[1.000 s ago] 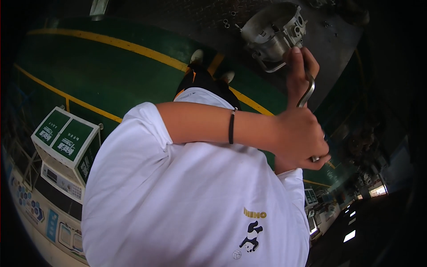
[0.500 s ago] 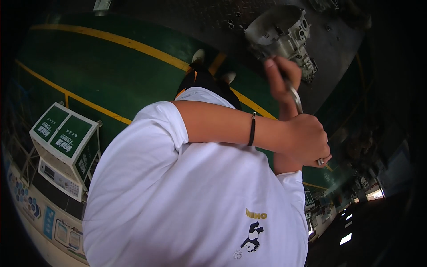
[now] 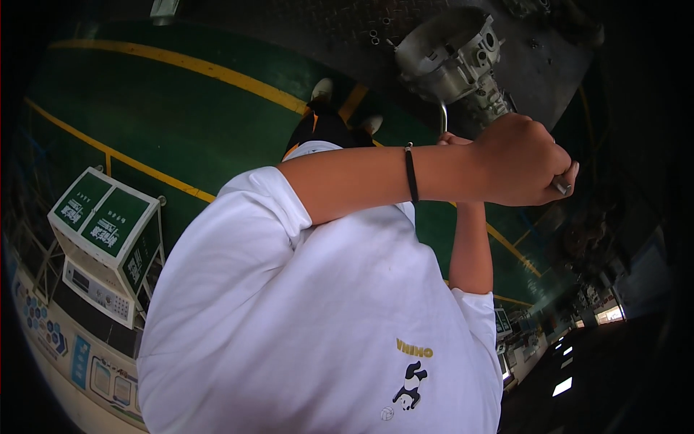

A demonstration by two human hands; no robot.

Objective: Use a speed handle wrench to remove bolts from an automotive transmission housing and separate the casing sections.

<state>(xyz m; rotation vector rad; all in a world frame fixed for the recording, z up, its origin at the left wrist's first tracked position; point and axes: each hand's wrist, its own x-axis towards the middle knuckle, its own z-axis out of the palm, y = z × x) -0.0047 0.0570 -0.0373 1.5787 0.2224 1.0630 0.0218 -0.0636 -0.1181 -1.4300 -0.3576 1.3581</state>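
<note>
My left hand [image 3: 522,160] is in a fist around a bent metal bar [image 3: 443,116], whose blunt end pokes out below the fingers. The bar's other part shows as a shiny curved rod just under the grey metal gearbox housing [image 3: 463,69]. My right hand [image 3: 453,138] lies mostly behind my left forearm; only a few bent fingers show, closed at the rod's lower stretch. The middle of the bar is hidden by my left hand and wrist. The housing, with its round open bell end, rests on a dark work surface beyond both hands.
Several small metal rings [image 3: 374,36] lie on the dark surface [image 3: 549,79] left of the housing. More metal parts sit at its far edge. At left stands a white-and-green cabinet [image 3: 101,217] with a control panel. Yellow lines [image 3: 181,65] cross the green floor.
My left fist has moved up and to the right, toward the housing, with the bar. My right hand has dropped lower and is now largely covered by my left forearm.
</note>
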